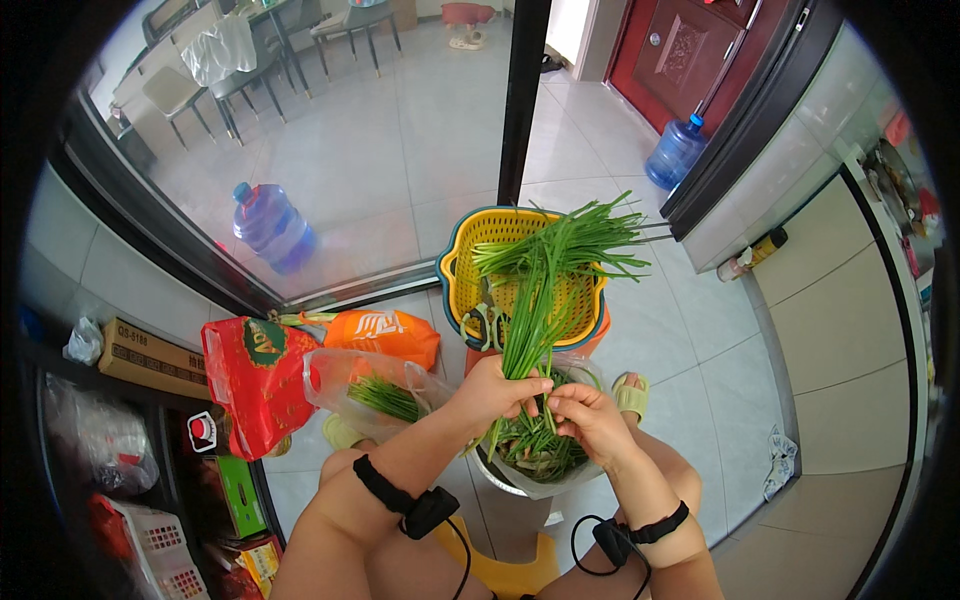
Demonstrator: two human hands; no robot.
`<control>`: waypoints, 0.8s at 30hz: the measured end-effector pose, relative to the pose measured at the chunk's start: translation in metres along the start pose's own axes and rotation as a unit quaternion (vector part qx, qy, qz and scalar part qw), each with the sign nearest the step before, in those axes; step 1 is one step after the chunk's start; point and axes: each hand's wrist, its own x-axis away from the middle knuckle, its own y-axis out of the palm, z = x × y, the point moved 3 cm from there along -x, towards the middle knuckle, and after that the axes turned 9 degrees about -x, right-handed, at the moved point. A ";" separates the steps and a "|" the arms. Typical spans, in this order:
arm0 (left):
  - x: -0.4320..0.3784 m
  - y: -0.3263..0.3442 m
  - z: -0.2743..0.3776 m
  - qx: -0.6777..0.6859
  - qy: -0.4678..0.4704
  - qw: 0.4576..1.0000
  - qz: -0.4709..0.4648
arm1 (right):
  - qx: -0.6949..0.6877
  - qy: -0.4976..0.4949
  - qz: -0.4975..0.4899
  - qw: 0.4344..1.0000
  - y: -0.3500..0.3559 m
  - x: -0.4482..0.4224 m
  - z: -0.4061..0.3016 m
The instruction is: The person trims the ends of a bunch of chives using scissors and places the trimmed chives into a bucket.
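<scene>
My left hand (pixel 501 391) grips a bunch of long green chives (pixel 534 322), whose leaves reach up over a yellow colander basket (pixel 466 234). Beside it, my right hand (pixel 589 417) pinches a thin strand at the lower end of the bunch. Beneath both hands is a bin lined with a clear plastic bag (pixel 536 487), holding green and brownish trimmings (pixel 540 450). More chives (pixel 577 236) lie across the basket's far side. Scissors with green handles (pixel 486 324) rest inside the basket at its left.
Left of the basket stand an orange bag (pixel 386 337), a red bag (pixel 262 382) and a clear bag holding chives (pixel 384 397). A glass sliding door (pixel 360 157) rises beyond. Blue water jugs (pixel 274 229) stand past it. Shelving (pixel 172 442) borders the left, cabinets (pixel 832 300) the right.
</scene>
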 end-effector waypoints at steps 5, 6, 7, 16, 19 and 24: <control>0.000 0.000 -0.001 -0.010 -0.011 1.000 0.002 | -0.059 -0.032 -0.018 0.998 0.007 -0.004 -0.005; 0.000 0.000 0.000 -0.010 -0.012 1.000 0.002 | -0.055 -0.026 -0.056 0.997 0.008 -0.003 -0.006; 0.001 0.001 0.002 -0.018 -0.014 1.000 -0.009 | -0.051 -0.021 -0.094 0.994 0.009 -0.002 -0.006; 0.002 -0.007 0.001 -0.026 -0.026 0.999 -0.026 | -0.020 0.047 -0.132 0.990 0.012 0.004 -0.024; 0.001 -0.007 0.001 -0.026 -0.020 0.999 -0.011 | -0.056 0.028 -0.093 0.994 0.004 0.001 -0.015; 0.001 -0.005 0.002 -0.065 -0.029 0.997 -0.007 | -0.084 0.023 -0.042 0.995 0.005 -0.007 -0.004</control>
